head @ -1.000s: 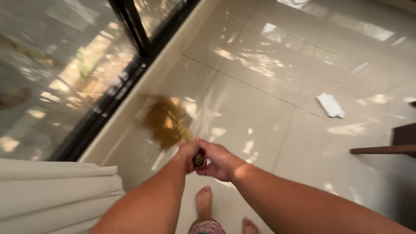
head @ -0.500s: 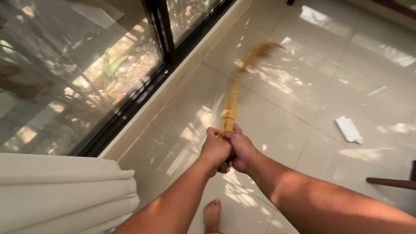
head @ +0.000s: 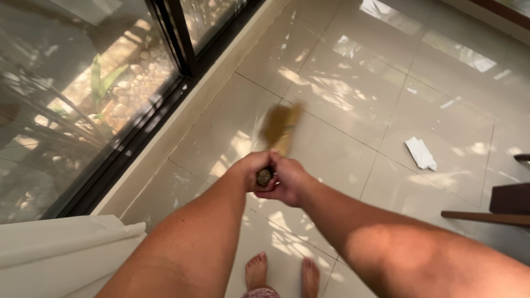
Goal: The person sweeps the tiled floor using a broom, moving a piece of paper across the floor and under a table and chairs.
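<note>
Broom (head: 280, 129) swung back nearer, both hands gripping, white paper (head: 420, 153) right, window (head: 83, 94) left

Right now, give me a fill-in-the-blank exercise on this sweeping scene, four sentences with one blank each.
1. Both the left hand and the right hand grip the end of a ____.
2. A crumpled white paper lies on the tiled ____.
3. The person's feet are ____, without shoes.
4. The glass door has a ____ frame.

Missing words: broom; floor; bare; black
</note>
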